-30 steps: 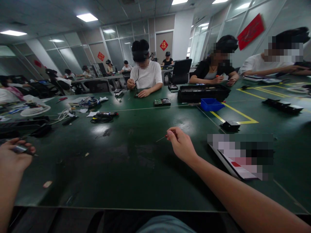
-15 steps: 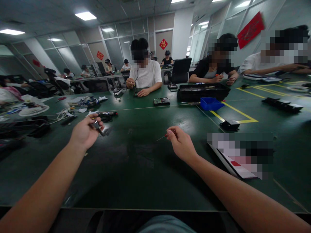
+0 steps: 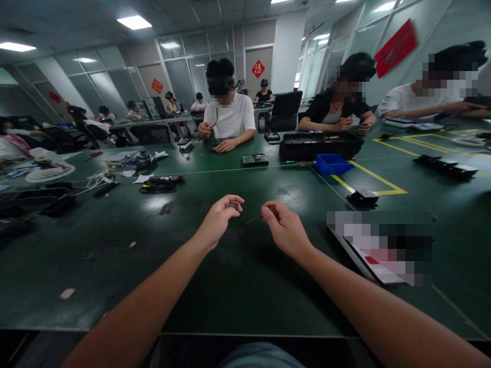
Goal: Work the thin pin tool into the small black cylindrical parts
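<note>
Your thin tool [image 3: 254,219] is pinched in your right hand [image 3: 284,225] above the green table [image 3: 215,296], its shaft pointing toward your left hand [image 3: 222,217]. Your hands are near each other but apart. Your left fingers curl toward the thumb; what they grip, if anything, I can't tell. Beyond lie a cable [image 3: 157,186], a circuit board [image 3: 254,160] and a blue tray [image 3: 333,166].

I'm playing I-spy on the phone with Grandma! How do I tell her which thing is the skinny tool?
Find the big green table, then the right hand near the picture's middle. A skinny tool pokes out of it, on the side facing the left hand. Its thin, straight shaft has a red spot beside the fingers, unlike the wide blue tray farther back.
</note>
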A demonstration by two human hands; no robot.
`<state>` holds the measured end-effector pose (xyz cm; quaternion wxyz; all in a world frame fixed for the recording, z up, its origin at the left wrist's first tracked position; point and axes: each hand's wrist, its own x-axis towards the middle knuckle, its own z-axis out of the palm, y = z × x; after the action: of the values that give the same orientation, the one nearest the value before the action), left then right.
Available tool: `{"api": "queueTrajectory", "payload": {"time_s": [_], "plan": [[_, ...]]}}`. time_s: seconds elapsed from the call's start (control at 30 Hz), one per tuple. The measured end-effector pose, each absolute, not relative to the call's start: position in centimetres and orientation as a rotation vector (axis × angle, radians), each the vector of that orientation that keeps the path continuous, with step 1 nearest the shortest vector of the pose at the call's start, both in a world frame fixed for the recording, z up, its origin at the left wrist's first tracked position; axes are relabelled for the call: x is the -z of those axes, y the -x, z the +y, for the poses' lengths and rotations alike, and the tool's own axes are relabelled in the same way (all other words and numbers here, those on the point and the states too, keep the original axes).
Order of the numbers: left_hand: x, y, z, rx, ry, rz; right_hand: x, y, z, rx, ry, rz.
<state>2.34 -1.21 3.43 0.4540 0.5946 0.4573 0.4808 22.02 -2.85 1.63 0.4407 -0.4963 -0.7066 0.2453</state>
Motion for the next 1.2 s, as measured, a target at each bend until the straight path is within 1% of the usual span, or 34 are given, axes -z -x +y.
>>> {"api": "queueTrajectory", "payload": {"time_s": [0.1,0.17,0.43,0.67,0.87,1.1,1.2], "plan": [[-1.3,-2.7,-1.3,-1.023,-1.799,1.268,-1.7,-21.9,-3.0,-0.627,1.232,-1.786],[-0.4,-2.5,-1.4,-0.954,-1.915,1.32,-1.8,-21.8,-3.1,-0.646,1.222,-1.788],[-0.4,-1.3,-1.2,-0.902,-2.131,1.315,-2.0,-21.6,-3.3,-0.659,1.243,-1.771],[0.0,-0.9,-0.9,-0.878,-2.107,1.415,-1.6,-21.7,-3.2,-0.754,1.165,-1.599],[-0.3,-0.9,-0.9,-0.897,-2.128,1.364,-1.6,-21.9,-2.9,-0.749,1.056,-1.392],[0.3,-0.7,-0.6,-0.923,-2.141,1.315,-1.3,-21.9,-2.8,-0.805,1.069,-1.443],[0.4,-0.7,-0.6,-0.93,-2.143,1.295,-1.2,-21.9,-2.6,-0.777,1.102,-1.443]]}}
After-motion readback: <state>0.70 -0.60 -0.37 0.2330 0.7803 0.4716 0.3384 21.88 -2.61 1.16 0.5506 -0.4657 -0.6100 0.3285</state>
